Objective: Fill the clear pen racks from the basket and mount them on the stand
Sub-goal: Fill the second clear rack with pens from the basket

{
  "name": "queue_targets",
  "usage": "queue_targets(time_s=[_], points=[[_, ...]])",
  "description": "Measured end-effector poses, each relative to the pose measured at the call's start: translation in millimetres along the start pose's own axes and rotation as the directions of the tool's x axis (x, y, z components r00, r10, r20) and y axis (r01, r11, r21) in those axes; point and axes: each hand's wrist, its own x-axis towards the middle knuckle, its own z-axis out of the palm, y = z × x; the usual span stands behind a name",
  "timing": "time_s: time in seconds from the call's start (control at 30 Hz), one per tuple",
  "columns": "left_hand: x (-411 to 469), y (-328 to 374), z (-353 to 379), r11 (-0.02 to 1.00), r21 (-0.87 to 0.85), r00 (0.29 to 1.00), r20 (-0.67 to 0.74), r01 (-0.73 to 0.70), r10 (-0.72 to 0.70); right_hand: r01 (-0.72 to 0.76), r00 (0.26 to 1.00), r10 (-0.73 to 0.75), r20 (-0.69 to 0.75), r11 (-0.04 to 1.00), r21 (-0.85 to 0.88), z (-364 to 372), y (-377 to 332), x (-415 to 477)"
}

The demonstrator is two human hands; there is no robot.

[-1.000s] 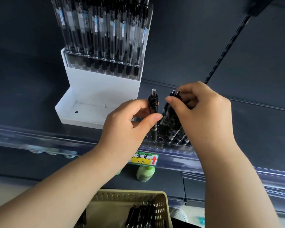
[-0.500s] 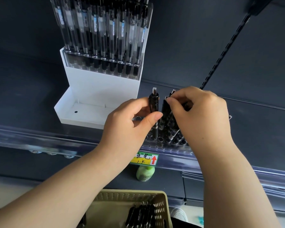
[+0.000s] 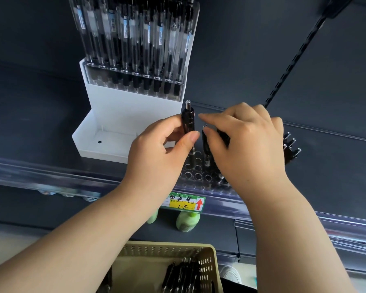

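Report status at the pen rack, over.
Left hand pinches one black pen upright at the clear rack. Right hand grips a bundle of pens. Front rack holes empty. Nothing in the way.

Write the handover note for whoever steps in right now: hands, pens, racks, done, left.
Left hand: pinches one pen upright, tip down in the shelf rack.
Right hand: grips a bundle of pens, thumb on one standing in that rack.
Done: a filled rack sits on the upper step of the stand.
Left: fill the shelf rack's open holes from the basket, then mount it on the lower step.
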Motion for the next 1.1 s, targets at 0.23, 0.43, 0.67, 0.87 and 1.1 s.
queue_targets(time_s=[0.23,0.43,0.67,0.87,1.1], points=[[-1,-1,1,0.999,-0.028,1.000,0.016,0.020,-0.019,0.010,0.998,-0.010,0.063,1.000,0.006,-2,-7,0],[-1,-3,2,0.999,0.027,0.999,0.015,0.040,-0.041,-0.047,0.998,0.047,0.047,0.999,-0.013,-6,5,2],[-1,-2,5,0.998,0.062,0.999,0.029,0.023,-0.025,-0.065,0.998,0.067,0.022,0.996,-0.055,-9,11,2],[-1,0,10,0.997,0.075,0.997,0.082,0.001,-0.008,-0.116,0.993,0.117,0.022,0.991,-0.061,-10,16,2],[4,2,17,1.000,-0.006,0.997,0.077,0.026,-0.025,-0.092,0.994,0.094,0.051,0.995,-0.031,-9,9,2]])
